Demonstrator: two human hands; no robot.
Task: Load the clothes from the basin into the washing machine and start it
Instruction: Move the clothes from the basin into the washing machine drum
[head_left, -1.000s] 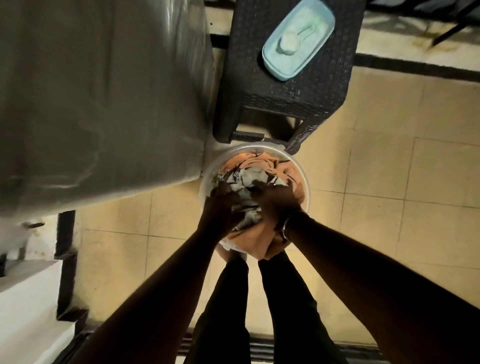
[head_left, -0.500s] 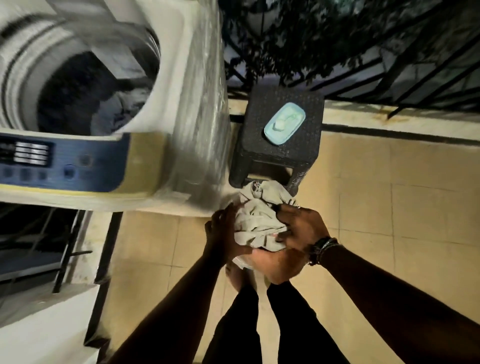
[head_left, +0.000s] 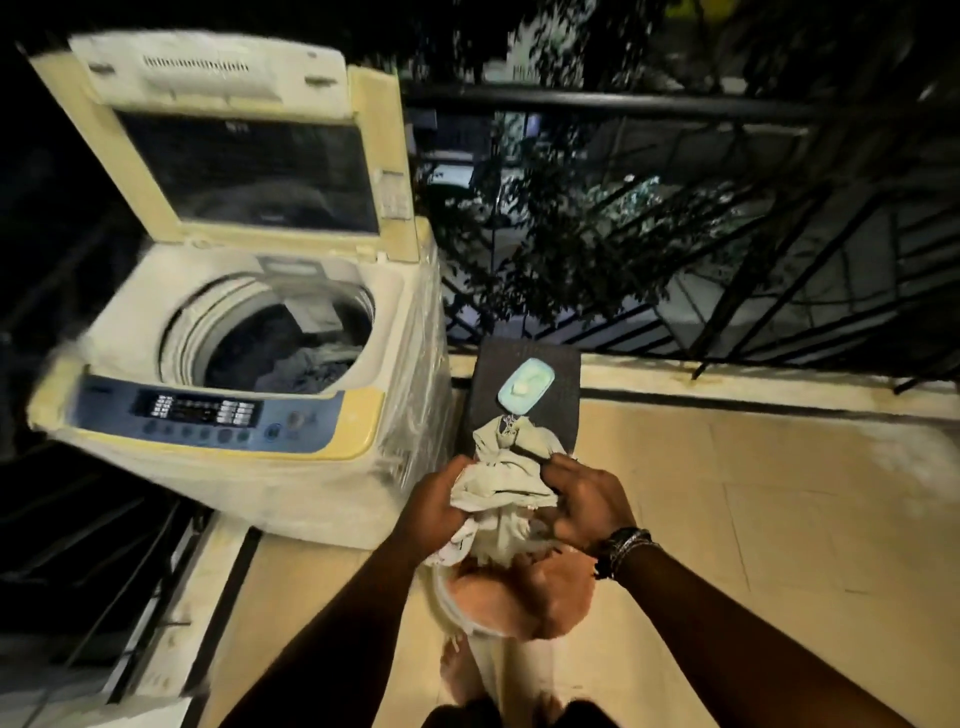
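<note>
Dark stool between hands' clothes — open washing machine.

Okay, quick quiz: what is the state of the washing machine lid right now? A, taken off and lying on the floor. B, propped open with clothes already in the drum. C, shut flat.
B: the washing machine has its lid raised upright behind the drum, where dark clothes lie.

Crumpled pale-grey cloth bundle, gripped by left hand and right hand, now lifted clear above the round white plastic basin.
</note>
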